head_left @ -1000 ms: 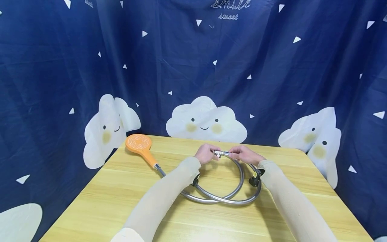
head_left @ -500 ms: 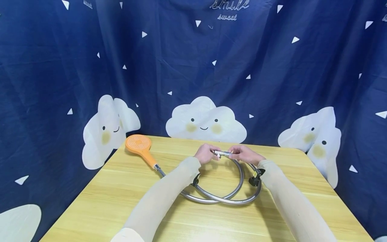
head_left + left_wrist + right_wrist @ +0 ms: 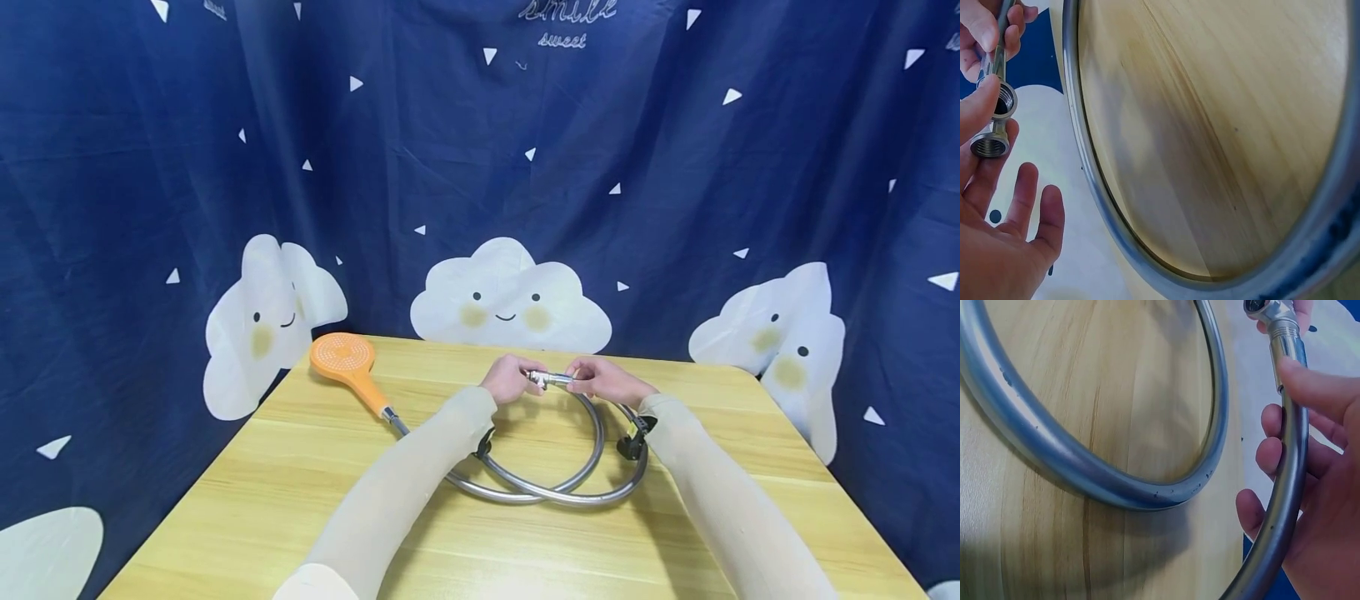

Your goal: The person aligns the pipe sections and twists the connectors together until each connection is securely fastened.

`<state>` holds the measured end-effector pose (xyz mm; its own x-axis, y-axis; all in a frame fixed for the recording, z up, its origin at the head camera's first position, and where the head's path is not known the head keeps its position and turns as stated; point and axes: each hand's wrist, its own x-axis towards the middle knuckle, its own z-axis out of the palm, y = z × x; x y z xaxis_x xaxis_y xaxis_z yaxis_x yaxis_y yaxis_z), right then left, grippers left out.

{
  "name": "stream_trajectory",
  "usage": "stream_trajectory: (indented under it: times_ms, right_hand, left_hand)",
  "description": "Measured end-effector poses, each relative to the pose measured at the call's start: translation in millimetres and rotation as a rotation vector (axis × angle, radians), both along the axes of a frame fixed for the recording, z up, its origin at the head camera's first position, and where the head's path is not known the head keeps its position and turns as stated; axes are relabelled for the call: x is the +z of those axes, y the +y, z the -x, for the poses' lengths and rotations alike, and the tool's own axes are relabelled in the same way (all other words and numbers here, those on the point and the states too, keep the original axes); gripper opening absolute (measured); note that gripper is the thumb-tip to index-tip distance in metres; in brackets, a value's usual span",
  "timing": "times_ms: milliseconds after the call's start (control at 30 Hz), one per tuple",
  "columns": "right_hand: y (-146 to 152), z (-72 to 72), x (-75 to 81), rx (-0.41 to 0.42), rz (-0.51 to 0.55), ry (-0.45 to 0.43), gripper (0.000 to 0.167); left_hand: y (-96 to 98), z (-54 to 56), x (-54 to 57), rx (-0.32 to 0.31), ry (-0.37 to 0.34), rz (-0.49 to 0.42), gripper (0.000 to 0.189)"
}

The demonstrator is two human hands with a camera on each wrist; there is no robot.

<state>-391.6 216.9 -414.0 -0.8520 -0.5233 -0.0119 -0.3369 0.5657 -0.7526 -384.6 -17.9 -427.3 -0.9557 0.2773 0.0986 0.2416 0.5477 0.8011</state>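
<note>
My left hand (image 3: 507,381) pinches a chrome tee fitting (image 3: 990,145) between thumb and fingers. Two round threaded openings of the fitting face the left wrist camera, and the other two fingers stand away from it. From the right, my right hand (image 3: 611,384) holds the end of a grey metal shower hose (image 3: 1286,481), its thumb on the chrome hose nut (image 3: 1287,349). The nut sits on the fitting's threaded end, with a few threads showing above it. Both hands are over the far part of the table.
An orange shower head (image 3: 342,356) lies at the table's back left, joined to the hose's other end. The hose loops and crosses itself on the wooden table (image 3: 480,550). A dark blue curtain (image 3: 465,150) with white clouds hangs behind.
My right fingers have shifted slightly at the hose nut. The left hand, the fitting and the hose loop look the same.
</note>
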Motion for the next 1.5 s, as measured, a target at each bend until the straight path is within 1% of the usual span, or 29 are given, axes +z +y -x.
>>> stream_trajectory:
  times_ms: [133, 267, 367, 400, 533, 633, 733, 800, 967, 1033, 1167, 1267, 1367, 1433, 1500]
  right_hand:
    - [-0.6, 1.8, 0.5, 0.024, -0.001, 0.019, 0.017]
    - [0.2, 2.0, 1.7, 0.029, -0.038, 0.006, 0.023]
    - [-0.9, 0.9, 2.2, 0.005, -0.063, -0.011, 0.030]
    - [-1.7, 0.2, 2.3, -0.003, -0.066, -0.011, 0.030]
    - [-4.2, -1.4, 2.0, -0.020, -0.042, 0.001, 0.025]
    - [-3.9, -0.4, 0.7, -0.005, -0.016, 0.010, 0.022]
    - [-2.5, 1.5, -0.5, -0.001, -0.025, 0.007, 0.018]
    - [-1.4, 2.7, -0.7, 0.003, -0.046, 0.003, 0.021]
    - [-1.6, 2.8, 0.6, -0.004, -0.092, -0.022, 0.036]
    - [-2.4, 2.2, 0.8, -0.019, -0.089, -0.037, 0.034]
    - [-3.0, 2.1, -0.2, -0.030, -0.044, -0.038, 0.026]
    - [-1.9, 3.2, -2.1, -0.019, -0.030, -0.018, 0.021]
    - [0.0, 4.2, -2.7, -0.007, -0.045, -0.005, 0.017]
    - [0.7, 4.2, -1.8, -0.001, -0.065, -0.005, 0.020]
    - [0.6, 3.7, -0.4, 0.012, -0.081, -0.011, 0.028]
  left_hand:
    - [0.2, 0.7, 0.9, 0.000, 0.005, -0.006, 0.037]
    - [0.5, 0.3, 1.3, 0.006, 0.007, -0.011, 0.037]
    - [-0.1, -0.5, 1.7, 0.008, 0.006, -0.006, 0.037]
    - [-0.4, -0.6, 1.7, 0.007, 0.007, -0.003, 0.038]
    - [-0.9, -1.3, 2.2, 0.008, 0.005, 0.002, 0.039]
    - [-0.4, -1.3, 2.7, 0.010, 0.000, -0.004, 0.040]
    - [0.3, -0.9, 2.6, 0.014, -0.006, -0.012, 0.040]
    - [0.6, -0.5, 2.3, 0.018, -0.011, -0.016, 0.040]
    - [0.9, -0.5, 2.0, 0.014, -0.016, -0.025, 0.041]
    - [0.9, -0.5, 2.3, 0.010, -0.016, -0.028, 0.041]
    - [1.5, -0.4, 2.5, 0.012, -0.015, -0.023, 0.042]
    - [2.0, -0.3, 2.3, 0.014, -0.011, -0.017, 0.042]
    - [2.9, -0.3, 2.0, 0.015, -0.009, -0.020, 0.042]
    - [3.0, -0.4, 1.8, 0.014, -0.004, -0.019, 0.042]
    - [2.9, -0.8, 1.2, 0.013, -0.002, -0.021, 0.041]
